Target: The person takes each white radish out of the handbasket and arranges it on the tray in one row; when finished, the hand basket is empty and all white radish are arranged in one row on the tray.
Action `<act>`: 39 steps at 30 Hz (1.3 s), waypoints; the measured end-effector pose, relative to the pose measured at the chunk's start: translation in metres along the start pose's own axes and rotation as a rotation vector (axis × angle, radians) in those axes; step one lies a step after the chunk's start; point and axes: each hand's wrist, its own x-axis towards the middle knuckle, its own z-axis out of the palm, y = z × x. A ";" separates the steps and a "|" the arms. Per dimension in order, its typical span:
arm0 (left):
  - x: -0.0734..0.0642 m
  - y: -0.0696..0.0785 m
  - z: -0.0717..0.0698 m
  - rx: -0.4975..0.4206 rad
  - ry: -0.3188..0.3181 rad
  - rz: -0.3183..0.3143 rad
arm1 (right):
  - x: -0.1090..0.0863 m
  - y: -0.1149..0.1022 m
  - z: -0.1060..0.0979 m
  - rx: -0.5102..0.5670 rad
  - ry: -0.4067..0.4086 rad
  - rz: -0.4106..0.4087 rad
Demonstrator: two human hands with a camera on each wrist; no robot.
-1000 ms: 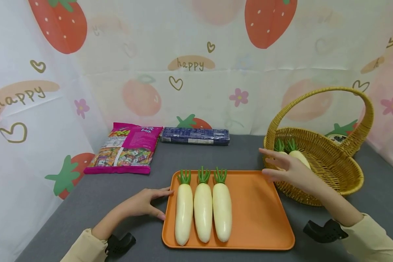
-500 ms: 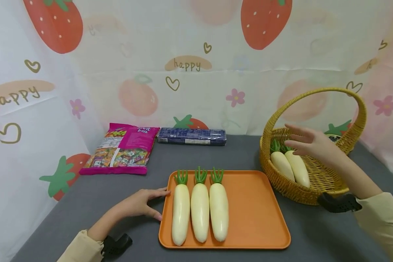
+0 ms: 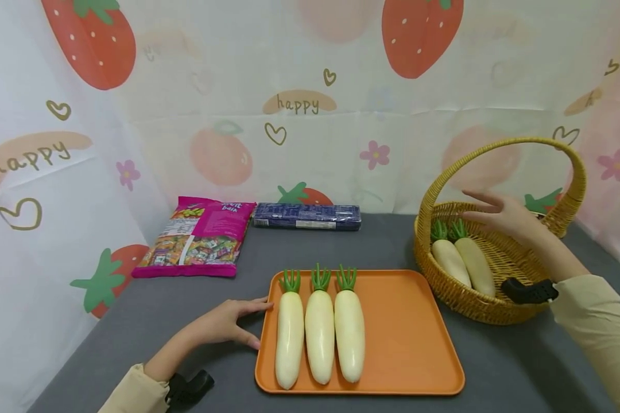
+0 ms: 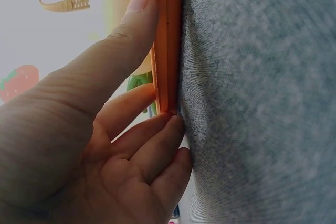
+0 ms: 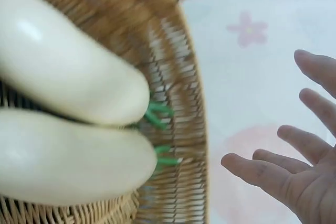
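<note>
Three white radishes [image 3: 320, 338] with green tops lie side by side on the left half of an orange tray [image 3: 408, 332]. My left hand [image 3: 222, 324] touches the tray's left edge; in the left wrist view its thumb and fingertips rest against the orange side wall [image 4: 167, 40]. Over the wicker basket [image 3: 480, 312] hovers my right hand [image 3: 511, 218], fingers spread, holding nothing. Two more white radishes [image 3: 472, 267] lie in the basket's left part, just below that hand. The right wrist view shows these basket radishes [image 5: 73, 156] close up, apart from the fingers.
A pink candy bag [image 3: 201, 238] lies at the back left, beside a long dark blue packet [image 3: 307, 216]. The basket's tall arched handle [image 3: 506, 140] rises around the right arm's area. A printed curtain [image 3: 310, 155] stands behind the grey table [image 3: 392, 241].
My right hand has moved right and up from the tray's far right corner to over the basket, uncovering the two radishes there. The left hand stays at the tray.
</note>
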 end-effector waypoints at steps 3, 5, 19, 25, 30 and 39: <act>0.000 -0.001 0.001 0.006 -0.002 0.004 | 0.003 0.008 -0.003 -0.010 -0.003 0.036; 0.001 -0.002 0.001 0.012 -0.002 0.006 | 0.005 0.012 -0.005 -0.013 -0.002 0.051; 0.002 -0.005 0.002 0.013 -0.004 0.036 | 0.011 0.043 0.002 -0.080 -0.106 0.068; 0.001 -0.006 0.002 0.013 -0.001 0.042 | 0.011 0.048 0.007 -0.052 -0.245 0.061; 0.000 -0.003 0.000 0.020 0.007 0.037 | 0.013 0.049 0.009 -0.031 -0.288 0.076; -0.001 -0.003 0.000 0.012 0.004 0.041 | 0.014 0.053 0.013 -0.025 -0.370 0.106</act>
